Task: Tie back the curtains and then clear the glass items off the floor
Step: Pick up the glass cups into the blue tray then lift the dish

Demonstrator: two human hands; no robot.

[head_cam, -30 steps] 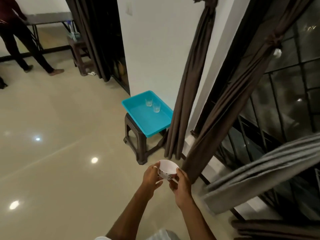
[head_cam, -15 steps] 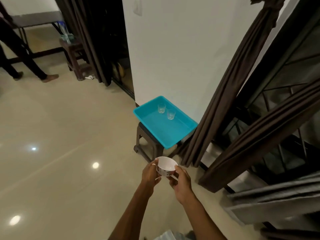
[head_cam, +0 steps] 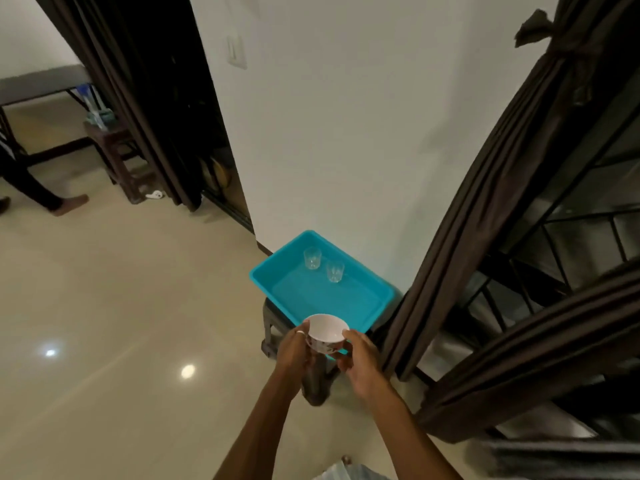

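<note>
A small white bowl with a dark pattern on its side is held between both my hands, just above the near corner of the turquoise tray. My left hand grips its left side and my right hand grips its right side. Two clear glasses stand upright in the tray's far part. The tray rests on a dark brown stool. A brown curtain hangs tied at the top right, and another tied curtain slants across lower right.
A white wall rises behind the tray. Dark window grilles fill the right side. A second stool and dark curtains stand at the back left, near a person's leg. The glossy beige floor spreads to the left.
I have moved closer to the tray, and the bowl in both hands has come forward to the tray's near corner. The view has swung left, away from the window.
</note>
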